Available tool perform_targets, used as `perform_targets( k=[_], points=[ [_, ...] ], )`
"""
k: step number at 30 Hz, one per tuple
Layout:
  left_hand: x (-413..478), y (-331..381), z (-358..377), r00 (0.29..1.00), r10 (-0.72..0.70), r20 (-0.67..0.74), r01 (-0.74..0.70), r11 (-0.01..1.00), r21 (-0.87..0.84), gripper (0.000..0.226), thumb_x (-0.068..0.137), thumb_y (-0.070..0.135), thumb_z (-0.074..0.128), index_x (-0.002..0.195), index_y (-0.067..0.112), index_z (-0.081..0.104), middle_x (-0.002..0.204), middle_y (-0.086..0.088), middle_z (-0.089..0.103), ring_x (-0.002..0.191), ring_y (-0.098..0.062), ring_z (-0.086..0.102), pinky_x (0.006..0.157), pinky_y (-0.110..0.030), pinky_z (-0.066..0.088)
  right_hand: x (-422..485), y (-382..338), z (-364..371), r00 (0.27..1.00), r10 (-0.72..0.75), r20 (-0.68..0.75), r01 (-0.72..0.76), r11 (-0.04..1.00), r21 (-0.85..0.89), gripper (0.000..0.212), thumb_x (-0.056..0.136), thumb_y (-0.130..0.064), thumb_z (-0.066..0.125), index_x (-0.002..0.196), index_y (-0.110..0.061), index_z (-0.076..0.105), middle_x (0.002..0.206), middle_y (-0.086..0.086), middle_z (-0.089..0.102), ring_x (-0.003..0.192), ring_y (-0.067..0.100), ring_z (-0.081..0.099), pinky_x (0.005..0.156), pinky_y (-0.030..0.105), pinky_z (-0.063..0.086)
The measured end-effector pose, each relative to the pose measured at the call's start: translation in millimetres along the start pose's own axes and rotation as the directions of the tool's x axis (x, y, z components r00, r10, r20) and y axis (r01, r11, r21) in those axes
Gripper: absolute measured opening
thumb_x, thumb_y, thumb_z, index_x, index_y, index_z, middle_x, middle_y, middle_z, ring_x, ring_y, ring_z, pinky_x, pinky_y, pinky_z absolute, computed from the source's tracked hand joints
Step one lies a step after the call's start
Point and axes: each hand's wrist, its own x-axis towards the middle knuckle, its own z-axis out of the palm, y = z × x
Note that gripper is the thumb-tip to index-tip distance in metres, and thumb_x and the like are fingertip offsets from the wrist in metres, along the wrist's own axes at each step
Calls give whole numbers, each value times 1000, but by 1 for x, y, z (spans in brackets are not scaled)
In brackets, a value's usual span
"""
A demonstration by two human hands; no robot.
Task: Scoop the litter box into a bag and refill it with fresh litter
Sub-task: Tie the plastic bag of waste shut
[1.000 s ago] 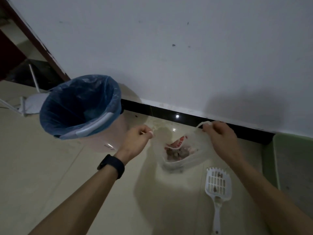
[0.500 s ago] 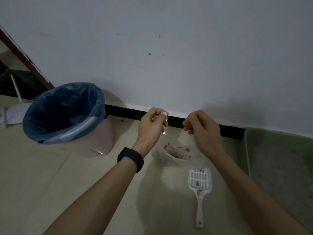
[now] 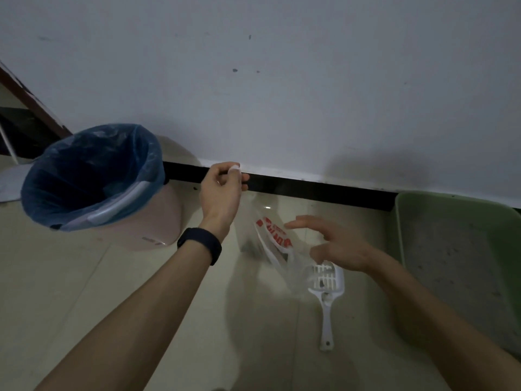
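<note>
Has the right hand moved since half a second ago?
Yes. The right hand has dropped from the black baseboard strip down to the white slotted plastic scoop, fingers spread.

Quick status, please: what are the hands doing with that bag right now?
Left hand pinches top of plastic bag, hanging. Right hand open beside it. Scoop on floor beneath, nothing blocking.
</note>
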Motion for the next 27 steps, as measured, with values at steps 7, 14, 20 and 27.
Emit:
perform_targets(
  k=[7, 14, 20, 27],
  points=[
    [-9, -4, -1, 1000, -22, 14, 22, 1000, -4, 11, 99, 21, 55, 106, 19, 63, 87, 1, 73, 76, -13, 69, 77, -29, 56, -25, -8, 23, 979, 101, 175, -89, 993, -74, 87, 74, -76, 60, 145, -33, 37, 147, -10, 34, 130, 12, 38, 110, 35, 32],
    [-22, 0, 0, 993, -19, 121, 10, 997, 71, 16, 99, 21, 55, 109, 14, 66, 87, -4, 73, 78, -12, 68, 76, -24, 55, -29, -7, 16, 994, 79, 75, -50, 945, -324, 78, 81, -41, 75, 142, -47, 28, 102, -12, 69, 88, 6, 64, 88, 28, 52],
    [-28, 6, -5, 971, -62, 231, 38, 994, 107, 16, 98, 17, 56, 106, 16, 69, 85, -2, 72, 74, -10, 66, 69, -22, 49, -28, -32, 27, 978, -112, 179, 116, 993, -12, 15, 85, -47, 70, 91, -34, 71, 89, -9, 71, 76, 11, 68, 82, 36, 55],
    [-34, 16, -12, 709, -196, 677, -108, 919, 379, 37, 87, 19, 58, 118, 35, 69, 81, -4, 68, 89, -18, 66, 95, -39, 50, -21, -53, -15, 924, -147, -354, 213, 965, 155, 8, 95, -27, 61, 90, -24, 67, 84, -8, 68, 64, 8, 65, 63, 22, 47]
  ],
)
